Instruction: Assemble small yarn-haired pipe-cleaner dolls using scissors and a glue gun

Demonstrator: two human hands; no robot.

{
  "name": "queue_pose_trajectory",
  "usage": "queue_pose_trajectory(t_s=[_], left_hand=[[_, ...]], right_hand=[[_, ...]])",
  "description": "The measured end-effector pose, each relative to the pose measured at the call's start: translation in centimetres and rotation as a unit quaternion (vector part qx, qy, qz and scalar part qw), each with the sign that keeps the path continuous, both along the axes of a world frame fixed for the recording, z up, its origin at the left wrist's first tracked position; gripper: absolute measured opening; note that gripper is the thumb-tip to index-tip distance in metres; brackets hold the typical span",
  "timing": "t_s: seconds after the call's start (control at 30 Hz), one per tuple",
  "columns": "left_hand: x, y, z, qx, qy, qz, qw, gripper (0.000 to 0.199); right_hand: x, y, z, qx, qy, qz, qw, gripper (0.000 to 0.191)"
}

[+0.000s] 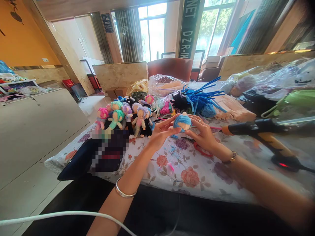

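Both hands, left (161,131) and right (202,132), meet in one shared grip, fingers curved, forearms angling back below.

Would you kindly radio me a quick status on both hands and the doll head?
Left hand and right hand holding blue-haired doll head. Red-handled scissors close by right hand. Glue gun off to right.

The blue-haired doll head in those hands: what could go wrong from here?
The black-and-orange glue gun has a red light lit, so it may be hot; its nozzle points towards the right hand, which could get burned. The red-handled scissors lie by that hand and might get knocked. Small blue scraps on the floral tablecloth could cling to the doll head.
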State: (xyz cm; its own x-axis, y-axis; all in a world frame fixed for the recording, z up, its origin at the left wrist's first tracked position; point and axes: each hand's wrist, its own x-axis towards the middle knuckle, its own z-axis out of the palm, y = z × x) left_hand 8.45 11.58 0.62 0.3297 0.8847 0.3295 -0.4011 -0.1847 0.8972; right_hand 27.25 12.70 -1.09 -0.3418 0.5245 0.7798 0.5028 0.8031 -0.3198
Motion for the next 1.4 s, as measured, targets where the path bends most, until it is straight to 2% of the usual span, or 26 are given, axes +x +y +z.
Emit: queue_pose_trajectory(t_s=[0.1, 0.27, 0.53, 0.63, 0.8, 0.93, 1.03, 1.17, 1.27, 1.4], left_hand=[[-0.2, 0.2, -0.2, -0.045, -0.013, -0.033, 0.998, 0.057], [-0.3, 0.3, -0.3, -0.088, -0.043, -0.051, 0.994, 0.058], [-0.4, 0.5, -0.3, -0.134, -0.084, -0.065, 0.985, 0.057], [-0.5, 0.6, -0.4, -0.144, -0.096, -0.066, 0.983, 0.054], [-0.4, 0.7, -0.5, -0.150, -0.120, -0.067, 0.979, 0.034], [-0.2, 0.7, -0.5, -0.165, -0.137, -0.033, 0.976, 0.022], [0.0, 0.8, -0.4, -0.178, -0.141, -0.013, 0.974, 0.017], [0.1, 0.7, -0.3, -0.179, -0.127, -0.005, 0.976, 0.022], [0.2, 0.5, -0.3, -0.173, -0.116, 0.004, 0.978, 0.031], [0.3, 0.4, -0.3, -0.167, -0.111, 0.007, 0.980, 0.038]], right_hand=[[0.1, 0.1, 0.0, -0.012, 0.000, 0.015, 1.000, 0.052], [0.0, 0.2, 0.0, -0.015, -0.004, 0.051, 0.999, 0.059], [0.2, 0.1, 0.3, 0.028, -0.049, 0.068, 0.996, 0.049], [0.3, 0.0, 0.3, 0.041, -0.065, 0.055, 0.996, 0.046], [0.0, -0.5, 0.4, 0.035, -0.075, 0.025, 0.996, 0.038], [-0.4, -0.6, 0.3, 0.028, -0.071, -0.034, 0.996, 0.034], [-0.6, -0.5, 0.0, 0.033, -0.028, -0.086, 0.995, 0.033], [-0.7, -0.6, -0.2, 0.063, 0.031, -0.098, 0.993, 0.023], [-0.8, -0.7, 0.0, 0.092, 0.013, -0.082, 0.992, 0.013], [-1.1, -0.8, 0.2, 0.094, -0.018, -0.076, 0.992, 0.010]])
